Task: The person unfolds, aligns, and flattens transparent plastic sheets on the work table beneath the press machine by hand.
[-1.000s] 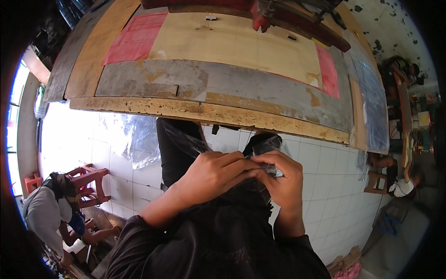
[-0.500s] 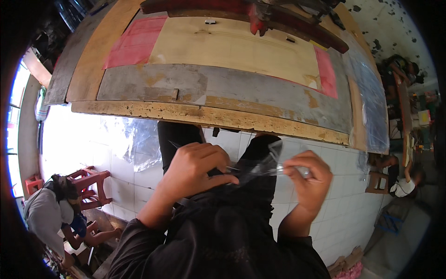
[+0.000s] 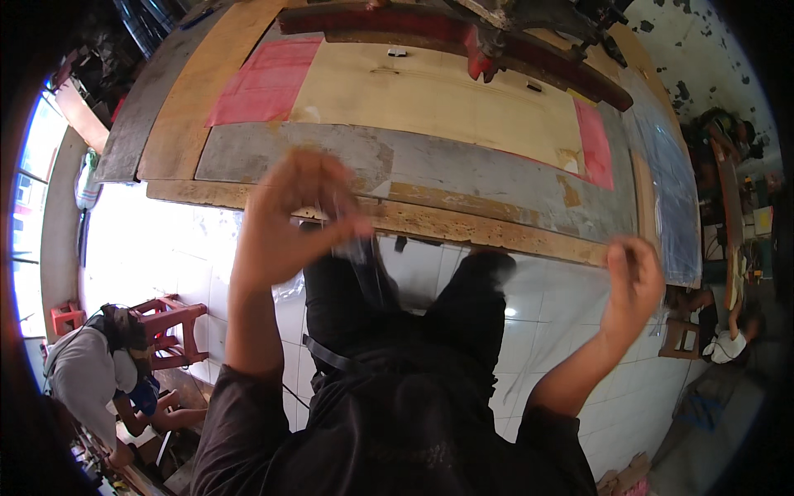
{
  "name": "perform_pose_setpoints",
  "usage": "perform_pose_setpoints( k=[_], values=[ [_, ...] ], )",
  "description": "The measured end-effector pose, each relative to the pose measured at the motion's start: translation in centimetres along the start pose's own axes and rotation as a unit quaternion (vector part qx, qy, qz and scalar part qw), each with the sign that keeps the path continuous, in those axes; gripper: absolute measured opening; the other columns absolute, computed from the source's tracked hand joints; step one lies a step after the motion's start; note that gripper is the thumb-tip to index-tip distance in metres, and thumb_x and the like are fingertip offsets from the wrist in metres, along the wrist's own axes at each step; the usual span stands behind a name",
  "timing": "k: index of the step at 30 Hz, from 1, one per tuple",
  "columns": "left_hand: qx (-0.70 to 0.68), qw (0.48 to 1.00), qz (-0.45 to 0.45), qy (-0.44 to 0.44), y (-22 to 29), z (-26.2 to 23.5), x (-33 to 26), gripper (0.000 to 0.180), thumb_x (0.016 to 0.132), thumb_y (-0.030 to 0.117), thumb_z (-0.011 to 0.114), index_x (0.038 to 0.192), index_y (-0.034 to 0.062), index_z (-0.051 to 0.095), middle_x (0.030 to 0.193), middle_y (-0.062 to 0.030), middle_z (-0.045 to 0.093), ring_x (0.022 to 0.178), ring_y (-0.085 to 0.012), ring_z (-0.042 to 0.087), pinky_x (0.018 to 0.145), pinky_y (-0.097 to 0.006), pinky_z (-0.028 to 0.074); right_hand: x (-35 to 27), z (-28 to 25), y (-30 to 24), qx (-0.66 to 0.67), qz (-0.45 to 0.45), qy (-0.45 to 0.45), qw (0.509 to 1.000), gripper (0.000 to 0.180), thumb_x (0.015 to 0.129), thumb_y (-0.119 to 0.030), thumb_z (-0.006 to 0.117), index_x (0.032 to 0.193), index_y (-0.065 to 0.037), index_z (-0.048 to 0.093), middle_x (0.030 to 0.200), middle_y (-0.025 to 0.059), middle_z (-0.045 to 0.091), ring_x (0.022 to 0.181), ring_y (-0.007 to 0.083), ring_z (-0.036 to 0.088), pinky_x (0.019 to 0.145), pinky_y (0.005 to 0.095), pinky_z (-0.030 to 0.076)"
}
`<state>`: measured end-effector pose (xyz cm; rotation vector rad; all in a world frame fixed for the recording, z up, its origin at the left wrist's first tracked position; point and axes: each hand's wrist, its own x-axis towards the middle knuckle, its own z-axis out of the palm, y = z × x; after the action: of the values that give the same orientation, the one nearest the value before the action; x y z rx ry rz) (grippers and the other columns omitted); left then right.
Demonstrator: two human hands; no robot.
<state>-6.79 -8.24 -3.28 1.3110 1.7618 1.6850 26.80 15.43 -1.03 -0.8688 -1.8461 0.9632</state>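
My left hand (image 3: 289, 219) is raised at the near edge of the workbench (image 3: 397, 217), smeared by motion. Its fingers and thumb curl round thin clear plastic film (image 3: 360, 258), which dangles below the thumb in front of my leg. Farther right, my right hand (image 3: 635, 277) is held up near the bench's right corner, fingers bent toward the thumb. A faint, see-through stretch of the film trails from it over the floor tiles; its outline is hard to make out.
On the bench lie a cream sheet with pink ends (image 3: 447, 95) and a dark red metal bar (image 3: 413, 37) across the back. Blue-tinted clear sheeting (image 3: 674, 207) covers the right side. Red plastic stools (image 3: 169, 331) and a bent-over person (image 3: 91, 372) are at left; other people sit at far right.
My hands have moved apart from over my lap: the left up and to the left, the right outward and slightly up. The plastic, bunched between them before, is now spread out.
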Motion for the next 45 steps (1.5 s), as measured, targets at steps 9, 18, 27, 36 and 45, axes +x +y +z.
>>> perform_pose_setpoints(
  k=[9, 18, 27, 36, 45],
  values=[
    [-0.051, 0.989, -0.137, 0.029, -4.1, 1.1, 5.3, 0.047, 0.094, 0.0, 0.082, 0.136, 0.0001, 0.06, 0.093, -0.0015, 0.068, 0.086, -0.007, 0.066, 0.074, -0.022, 0.051, 4.2, 5.8, 6.1, -0.031, 0.095, -0.047, 0.994, 0.022, 0.101, -0.022, 0.078, 0.106, -0.001, 0.075, 0.089, 0.0006, 0.073, 0.073, 0.007, 0.059, 0.068, 0.0238, 0.046],
    [-0.063, 0.989, -0.124, 0.046, -3.7, 0.9, 5.1, 0.046, 0.096, -0.003, 0.077, 0.14, -0.0021, 0.06, 0.097, -0.0055, 0.074, 0.091, -0.01, 0.071, 0.079, -0.024, 0.054, 4.5, 5.0, 6.8, 0.052, 0.104, -0.043, 0.992, 0.024, 0.102, -0.022, 0.078, 0.108, 0.0, 0.074, 0.09, 0.0043, 0.073, 0.074, 0.0076, 0.058, 0.068, 0.0232, 0.045],
    [-0.098, 0.99, -0.096, 0.027, -4.3, 0.7, 5.1, 0.043, 0.097, -0.006, 0.075, 0.137, -0.0049, 0.061, 0.102, -0.0086, 0.077, 0.097, -0.0131, 0.074, 0.084, -0.026, 0.058, 4.6, 4.7, 6.7, 0.061, 0.107, -0.05, 0.991, 0.023, 0.102, -0.021, 0.078, 0.11, 0.0, 0.074, 0.087, 0.0041, 0.072, 0.072, 0.0072, 0.056, 0.067, 0.0229, 0.044],
    [-0.109, 0.989, -0.099, 0.024, -4.4, 0.6, 5.1, 0.04, 0.097, -0.006, 0.074, 0.135, -0.006, 0.062, 0.103, -0.009, 0.076, 0.096, -0.0126, 0.074, 0.083, -0.026, 0.061, 4.7, 4.8, 6.7, 0.064, 0.098, -0.055, 0.992, 0.022, 0.102, -0.021, 0.077, 0.11, 0.0, 0.075, 0.087, 0.0038, 0.072, 0.072, 0.0067, 0.055, 0.067, 0.0224, 0.044],
    [-0.096, 0.989, -0.112, 0.024, -4.2, 0.5, 4.9, 0.04, 0.098, -0.005, 0.074, 0.136, -0.0052, 0.063, 0.103, -0.0083, 0.076, 0.094, -0.0109, 0.073, 0.08, -0.024, 0.058, 4.7, 4.8, 6.8, 0.068, 0.095, -0.058, 0.991, 0.023, 0.101, -0.022, 0.078, 0.109, 0.0, 0.074, 0.087, 0.0037, 0.072, 0.072, 0.0071, 0.056, 0.068, 0.0226, 0.045]
  ],
)
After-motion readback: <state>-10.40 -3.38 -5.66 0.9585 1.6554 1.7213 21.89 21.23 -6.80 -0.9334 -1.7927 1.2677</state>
